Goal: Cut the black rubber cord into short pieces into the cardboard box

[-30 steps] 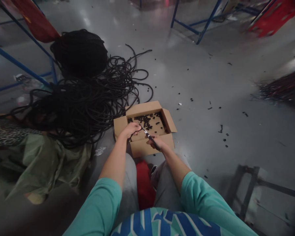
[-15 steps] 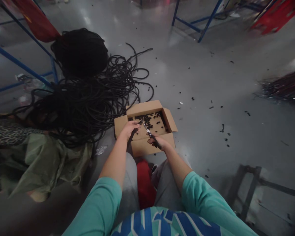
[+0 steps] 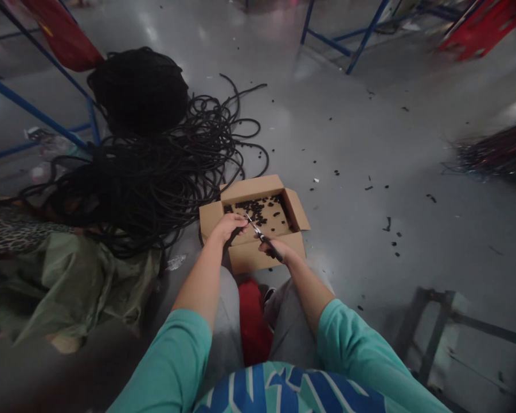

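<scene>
My left hand [image 3: 229, 226] is closed on a black cord [image 3: 233, 236], which hangs down beneath the fingers. Around the dark handles of a pair of scissors [image 3: 264, 238] my right hand [image 3: 280, 249] is wrapped. The narrow metal blades point up and left, with their tips at the left fingertips; whether they touch the cord I cannot tell. Both hands are over an open cardboard box [image 3: 258, 259] in front of my knees. Short black cut pieces [image 3: 254, 210] lie scattered on its bottom, mostly toward the far side.
Left of the box spreads a tangled heap of black cord [image 3: 155, 172], with a big black bundle [image 3: 140, 92] behind it. Green cloth [image 3: 86, 287] lies nearer on the left. Blue metal frames [image 3: 348, 51] stand farther off. A dark metal frame [image 3: 438, 332] is at right.
My left hand has shifted slightly right, closer to the scissors. The blades look more closed than before. The box and the cord heap stay where they were.
</scene>
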`<state>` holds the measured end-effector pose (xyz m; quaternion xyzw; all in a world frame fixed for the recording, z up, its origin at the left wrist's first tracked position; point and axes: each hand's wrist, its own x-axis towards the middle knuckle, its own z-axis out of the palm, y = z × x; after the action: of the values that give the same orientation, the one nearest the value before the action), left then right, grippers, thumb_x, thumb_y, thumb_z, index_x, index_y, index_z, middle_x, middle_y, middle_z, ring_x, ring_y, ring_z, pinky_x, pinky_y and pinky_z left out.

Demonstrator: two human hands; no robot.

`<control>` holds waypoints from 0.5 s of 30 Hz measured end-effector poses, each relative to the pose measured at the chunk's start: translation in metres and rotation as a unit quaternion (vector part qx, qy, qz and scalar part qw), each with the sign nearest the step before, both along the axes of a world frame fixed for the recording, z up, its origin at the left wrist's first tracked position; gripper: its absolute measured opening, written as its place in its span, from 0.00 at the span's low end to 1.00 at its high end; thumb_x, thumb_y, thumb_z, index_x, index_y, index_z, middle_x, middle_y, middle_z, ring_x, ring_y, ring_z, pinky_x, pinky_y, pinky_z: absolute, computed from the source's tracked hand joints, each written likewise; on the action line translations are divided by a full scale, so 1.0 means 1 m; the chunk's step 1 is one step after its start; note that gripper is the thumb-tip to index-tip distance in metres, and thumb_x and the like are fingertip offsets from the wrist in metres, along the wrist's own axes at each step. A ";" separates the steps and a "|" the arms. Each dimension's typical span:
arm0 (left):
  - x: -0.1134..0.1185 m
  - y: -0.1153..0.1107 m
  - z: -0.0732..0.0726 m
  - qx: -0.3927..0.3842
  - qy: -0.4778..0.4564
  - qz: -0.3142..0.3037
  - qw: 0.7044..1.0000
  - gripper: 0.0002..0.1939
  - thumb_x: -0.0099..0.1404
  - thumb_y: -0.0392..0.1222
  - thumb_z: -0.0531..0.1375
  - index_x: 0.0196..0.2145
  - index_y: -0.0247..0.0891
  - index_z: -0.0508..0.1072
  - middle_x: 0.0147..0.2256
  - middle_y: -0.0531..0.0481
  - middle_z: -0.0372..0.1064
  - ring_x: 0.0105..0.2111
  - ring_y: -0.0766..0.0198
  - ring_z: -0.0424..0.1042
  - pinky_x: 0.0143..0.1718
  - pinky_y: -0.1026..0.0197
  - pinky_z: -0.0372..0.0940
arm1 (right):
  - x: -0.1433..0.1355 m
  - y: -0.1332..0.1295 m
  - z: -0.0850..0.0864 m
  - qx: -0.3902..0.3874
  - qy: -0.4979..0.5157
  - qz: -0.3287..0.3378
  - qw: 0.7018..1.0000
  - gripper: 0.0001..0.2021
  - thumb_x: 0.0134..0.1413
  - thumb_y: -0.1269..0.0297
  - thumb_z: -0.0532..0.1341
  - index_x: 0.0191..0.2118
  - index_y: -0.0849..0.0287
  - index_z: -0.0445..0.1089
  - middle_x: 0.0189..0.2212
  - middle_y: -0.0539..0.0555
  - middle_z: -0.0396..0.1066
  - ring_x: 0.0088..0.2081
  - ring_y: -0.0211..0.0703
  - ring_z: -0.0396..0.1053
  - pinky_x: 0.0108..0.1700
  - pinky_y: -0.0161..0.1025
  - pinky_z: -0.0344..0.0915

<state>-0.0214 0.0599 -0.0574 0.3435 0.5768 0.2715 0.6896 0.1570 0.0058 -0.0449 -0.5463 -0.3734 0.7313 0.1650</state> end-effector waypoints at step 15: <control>-0.001 0.001 -0.005 0.042 0.070 -0.009 0.997 0.04 0.50 0.32 0.61 0.24 0.30 0.67 0.16 0.55 0.63 0.12 0.73 0.60 0.16 0.68 0.55 | -0.003 0.000 -0.009 0.007 -0.018 -0.022 1.000 0.23 0.26 0.75 0.56 0.39 0.62 0.66 0.06 0.40 0.52 0.10 0.30 0.48 0.14 0.29 0.44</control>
<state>-0.0226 0.0612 -0.0622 0.3957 0.6082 0.2650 0.6350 0.1541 0.0055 -0.0539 -0.5663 -0.3699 0.7147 0.1779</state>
